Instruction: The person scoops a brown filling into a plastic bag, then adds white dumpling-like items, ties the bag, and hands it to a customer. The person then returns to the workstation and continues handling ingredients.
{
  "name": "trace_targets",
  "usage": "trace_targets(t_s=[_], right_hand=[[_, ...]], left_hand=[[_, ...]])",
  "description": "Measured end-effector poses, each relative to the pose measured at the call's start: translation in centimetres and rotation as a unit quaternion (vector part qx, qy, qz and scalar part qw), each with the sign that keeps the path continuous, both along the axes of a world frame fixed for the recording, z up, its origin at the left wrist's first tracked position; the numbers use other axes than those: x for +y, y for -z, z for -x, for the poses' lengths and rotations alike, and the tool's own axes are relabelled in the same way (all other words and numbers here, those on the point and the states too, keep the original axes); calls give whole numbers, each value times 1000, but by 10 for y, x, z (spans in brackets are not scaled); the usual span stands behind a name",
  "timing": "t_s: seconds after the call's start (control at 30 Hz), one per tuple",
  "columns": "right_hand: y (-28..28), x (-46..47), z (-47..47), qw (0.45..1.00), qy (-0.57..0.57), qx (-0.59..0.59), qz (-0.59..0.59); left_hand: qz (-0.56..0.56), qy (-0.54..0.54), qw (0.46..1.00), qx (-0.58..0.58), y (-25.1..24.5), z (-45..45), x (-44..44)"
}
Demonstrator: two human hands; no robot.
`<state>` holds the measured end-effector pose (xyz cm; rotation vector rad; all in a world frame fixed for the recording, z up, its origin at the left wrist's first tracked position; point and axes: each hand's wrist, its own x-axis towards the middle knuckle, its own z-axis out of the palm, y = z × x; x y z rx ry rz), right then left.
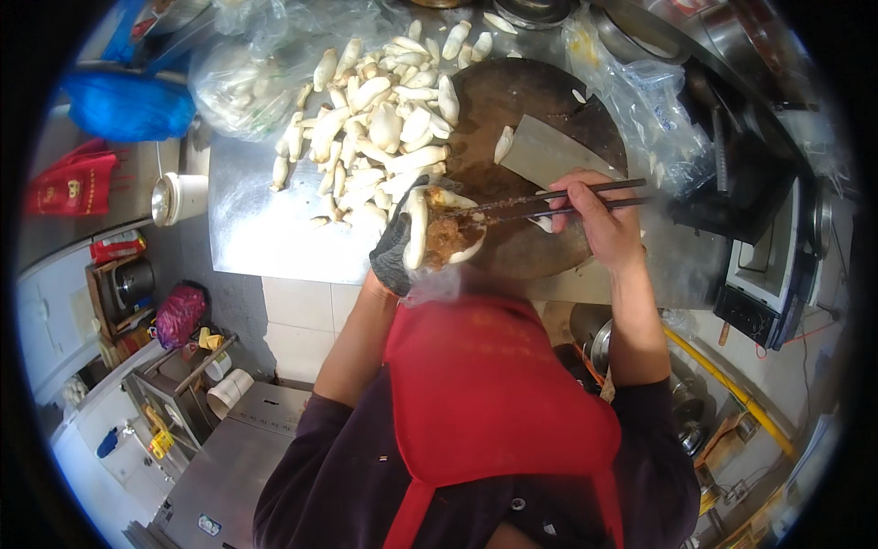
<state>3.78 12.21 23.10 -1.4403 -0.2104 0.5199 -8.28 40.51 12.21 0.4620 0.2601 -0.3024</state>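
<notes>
A dark glove covers my left hand [392, 257], which holds a portion of brown saucy food [449, 240] with a thick white edge. Whether that edge is bread or a bowl I cannot tell; clear plastic [433, 285] hangs below it. My right hand [603, 219] is bare and grips a pair of dark chopsticks [528, 209], their tips in the brown food. Below and beyond them lies a round wooden chopping board [514, 86]. On it rests a cleaver [559, 147], its handle end hidden near my right hand, with a mushroom piece [504, 144] beside the blade.
A heap of king oyster mushrooms [384, 127] covers part of the steel table [274, 237], left of the board. Behind it sits a clear bag of pale food [240, 96]. Another clear plastic bag [645, 103] lies right of the board. A white bucket [188, 195] stands past the table's left edge.
</notes>
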Motion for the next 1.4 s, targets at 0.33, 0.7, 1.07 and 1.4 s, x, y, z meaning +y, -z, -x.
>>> trace_targets(t_s=[0.33,0.7,1.07,1.4], right_hand=[[-13,8,-11,994,62,87,13],[-124,-136,-47,850,379,-353,-96],[-141,-167,-260,557,144,-634,517],[-98,-104,-63,861,3,-374,344]], left_hand=[[80,-30,995,58,-4,1,-1],[-47,-6,999,24,-19,-25,-21],[9,-61,997,50,-41,-36,-42],[-39,-131,991,16,-40,-42,-43]])
